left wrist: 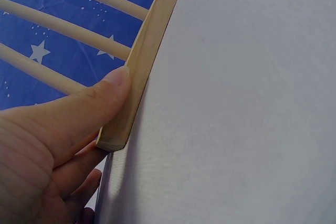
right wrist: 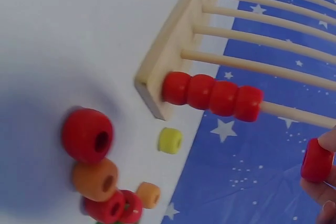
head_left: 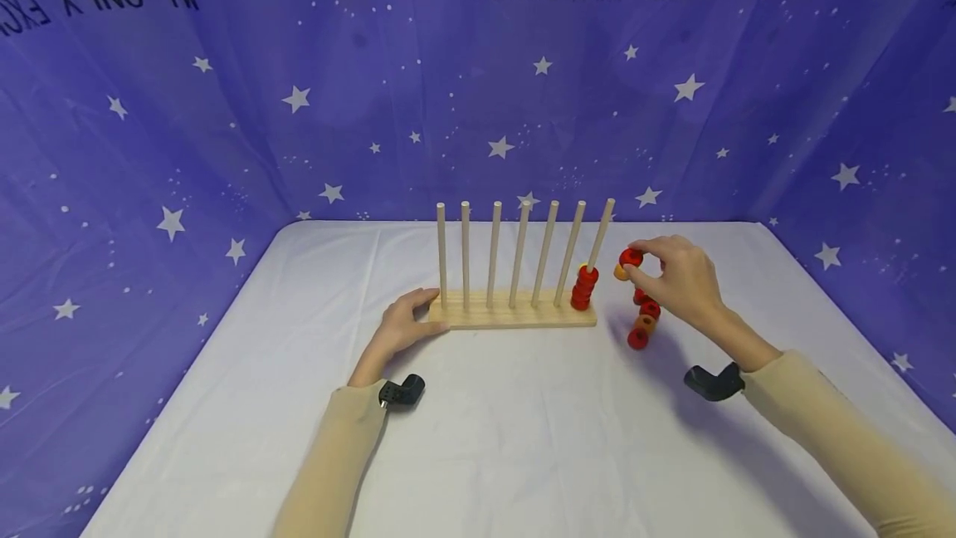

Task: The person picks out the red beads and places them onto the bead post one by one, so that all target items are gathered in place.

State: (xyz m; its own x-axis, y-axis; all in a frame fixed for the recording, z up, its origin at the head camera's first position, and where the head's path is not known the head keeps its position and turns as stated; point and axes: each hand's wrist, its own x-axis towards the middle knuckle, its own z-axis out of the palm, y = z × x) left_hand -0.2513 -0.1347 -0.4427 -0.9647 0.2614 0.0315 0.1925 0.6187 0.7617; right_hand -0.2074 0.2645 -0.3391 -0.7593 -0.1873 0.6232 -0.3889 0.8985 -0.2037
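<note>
A wooden peg rack (head_left: 515,320) with several upright rods stands on the table. Its rightmost rod (head_left: 601,235) carries a stack of several red beads (right wrist: 199,92). My left hand (head_left: 399,325) grips the rack's left end; in the left wrist view the thumb (left wrist: 113,90) presses along the wooden base (left wrist: 139,77). To the right of the stacked rod and raised above the table, my right hand (head_left: 681,276) pinches a red bead (right wrist: 316,161) between thumb and fingers. In the right wrist view only the fingertips of that hand show, at the right edge.
Loose beads lie right of the rack: a red bead (right wrist: 87,135), an orange bead (right wrist: 95,179), more red ones (right wrist: 105,206), and a second orange bead (right wrist: 149,195). A yellow bead (right wrist: 170,140) lies near the rack's end. Behind the white table (head_left: 485,422) hangs a blue star-patterned cloth (head_left: 448,106).
</note>
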